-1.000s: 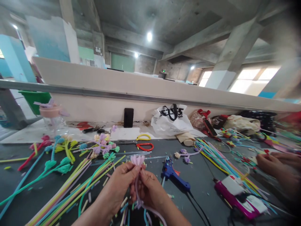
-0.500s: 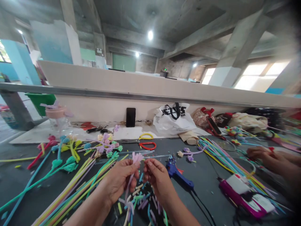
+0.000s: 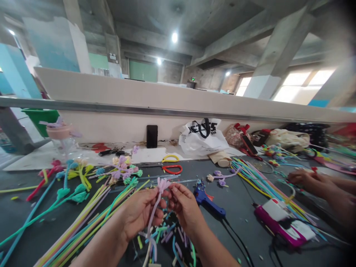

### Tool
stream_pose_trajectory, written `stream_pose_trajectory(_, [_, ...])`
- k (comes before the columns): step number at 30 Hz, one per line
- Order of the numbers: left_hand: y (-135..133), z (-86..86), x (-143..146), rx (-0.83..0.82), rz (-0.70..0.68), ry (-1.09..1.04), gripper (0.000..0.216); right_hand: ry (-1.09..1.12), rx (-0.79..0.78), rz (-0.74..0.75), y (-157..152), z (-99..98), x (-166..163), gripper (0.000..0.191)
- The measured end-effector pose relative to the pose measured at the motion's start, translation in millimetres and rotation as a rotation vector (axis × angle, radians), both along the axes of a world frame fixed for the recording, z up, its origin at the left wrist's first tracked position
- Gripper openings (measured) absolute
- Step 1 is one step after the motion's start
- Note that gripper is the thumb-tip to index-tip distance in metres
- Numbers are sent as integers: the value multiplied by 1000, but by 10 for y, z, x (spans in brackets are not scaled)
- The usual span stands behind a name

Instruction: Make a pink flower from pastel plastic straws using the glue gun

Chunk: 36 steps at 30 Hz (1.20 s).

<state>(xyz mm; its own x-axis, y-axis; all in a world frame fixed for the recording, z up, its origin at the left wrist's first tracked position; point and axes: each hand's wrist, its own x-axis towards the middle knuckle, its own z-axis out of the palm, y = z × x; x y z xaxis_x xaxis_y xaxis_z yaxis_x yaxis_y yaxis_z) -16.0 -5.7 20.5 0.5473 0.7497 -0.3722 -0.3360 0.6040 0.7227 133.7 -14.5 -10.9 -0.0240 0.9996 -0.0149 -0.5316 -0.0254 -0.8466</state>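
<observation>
A pale pink-lilac pipe-cleaner flower [image 3: 162, 184] is upright between my hands, its looped petals on top and its lilac stem hanging down. My left hand [image 3: 139, 211] pinches it just below the petals. The curled fingers of my right hand [image 3: 182, 200] press together at its right side, against the petals; their tips are partly hidden. Under both hands lie many short pipe-cleaner offcuts [image 3: 168, 235] in several colours. A blue hot glue gun [image 3: 208, 204] rests just right of my right hand, its cord trailing toward me.
Long pipe cleaners [image 3: 91, 222] lie at left, beside finished buds [image 3: 79, 194]. Scissors [image 3: 171, 169] with red and yellow handles lie ahead. A phone [image 3: 152, 136] and a white bag [image 3: 203, 137] stand behind. At right are a purple-and-white device [image 3: 280, 222] and another person's hands [image 3: 311, 181].
My right fingers have closed in on the petals, and the flower has turned so its stem shows more in front of my left fingers. The view has shifted slightly.
</observation>
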Motion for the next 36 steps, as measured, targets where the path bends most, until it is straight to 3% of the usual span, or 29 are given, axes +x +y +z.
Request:
stream_pose_trajectory(14, [-16,-18,20,55,45,27,16,-16,12,13,21,-40,12,18])
stream_pose_trajectory(21, [-43,84,28,232,72,31,24,2,32,-13,41,-73,8,21])
stream_pose_trajectory(28, [-204,280,-36,654,192,582,34,-36,99,-77,6,-31,-12,22])
stream_pose_trajectory(32, [-329,135,-101,749,342,708,32,-251,239,-211,-112,60,-28,18])
stream_pose_trajectory(36, [-396,-77,-125,724,485,662,29,-685,471,-237,-259,118,-57,8])
